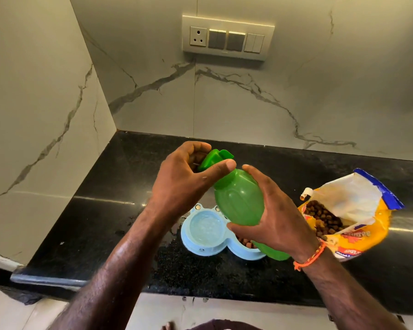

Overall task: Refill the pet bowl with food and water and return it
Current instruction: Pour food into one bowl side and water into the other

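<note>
Over at the left, the left hand [184,177] has its fingers [196,148] curled around the flip cap [212,158] of a green plastic water bottle [239,198], thumb pressed along the neck. Looks to me like the cap is being shut or opened, can't tell which.

Right below sits the pale blue plastic double pet bowl [200,248] on the black stone table [105,210], water in the left cup and brown kibble just showing in the right one. So both sides look filled already.

Right hand [272,220] is wrapped round the bottle's body, holding it tilted over the bowl. Further right lies an open yellow kibble bag [358,222].

Next I'd guess: close the cap, set the bottle down clear of the bowl, then lift the bowl level so nothing sloshes.
</note>
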